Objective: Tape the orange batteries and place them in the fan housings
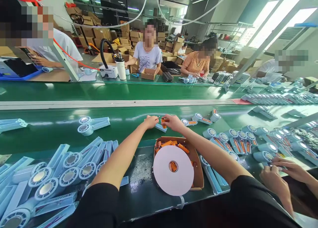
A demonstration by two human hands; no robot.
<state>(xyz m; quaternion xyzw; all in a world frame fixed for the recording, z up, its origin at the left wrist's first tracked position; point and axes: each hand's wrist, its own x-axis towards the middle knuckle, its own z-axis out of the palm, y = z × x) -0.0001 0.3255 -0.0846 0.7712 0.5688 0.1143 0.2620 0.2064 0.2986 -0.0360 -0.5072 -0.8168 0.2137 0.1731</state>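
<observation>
Currently holding an orange pack (163,123) between thumb and fingers of the right hand (173,122), clamped firmly and raised just above the green belt (129,118). Pinching with the left hand (150,122), fingertips brought near the pack but apart from it; cannot tell whether closed on something small. Working right over a blue handle (161,127), lying on the belt and partly hidden by the left hand. Reaching past a box (198,170) of more orange packs, half covered by a white roll (162,175). Seeing at left a heap of blue fans (70,176), plus 2 side by side on the belt; at right, more fans (233,133), several with orange showing in open handles. Noticing at far right 2 co-worker's hands (274,181), close together at a fan. Facing 2 people beyond, 1 in an orange top (195,65), and a white cup (121,69).
</observation>
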